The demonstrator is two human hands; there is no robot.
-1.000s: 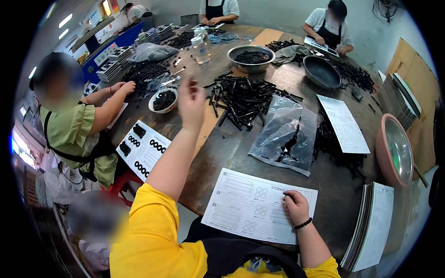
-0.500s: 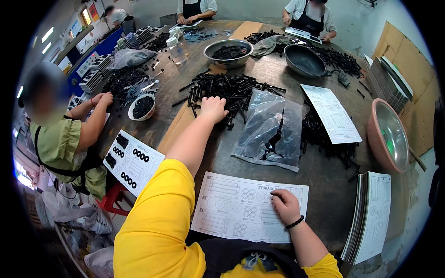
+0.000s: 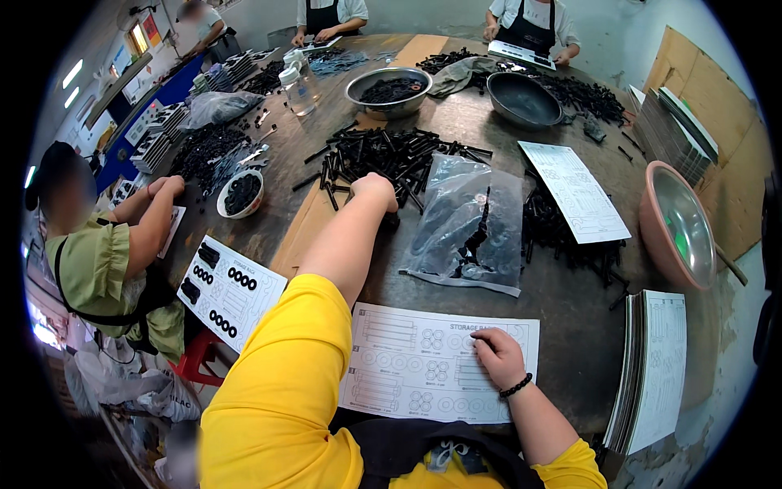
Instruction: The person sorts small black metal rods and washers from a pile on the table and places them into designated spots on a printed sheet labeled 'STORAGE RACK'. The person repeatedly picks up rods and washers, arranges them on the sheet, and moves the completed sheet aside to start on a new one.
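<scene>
My left hand (image 3: 375, 192) reaches out over the near edge of a heap of long black bolts (image 3: 391, 155) in the middle of the table, fingers curled down among them; whether it grips one is hidden. My right hand (image 3: 497, 357) rests with bent fingers on a printed sorting sheet (image 3: 432, 371) lying at the table's near edge. A clear plastic bag with black parts (image 3: 468, 224) lies just right of my left hand.
A steel bowl of black parts (image 3: 389, 88) and a dark pan (image 3: 521, 99) stand beyond the heap. A pink-rimmed metal basin (image 3: 678, 224) and a stack of sheets (image 3: 656, 367) are on the right. A person in green (image 3: 106, 261) works at the left; others sit at the far side.
My left arm has come down from a raised position and reached onto the bolt heap. My right hand has stayed on the sheet.
</scene>
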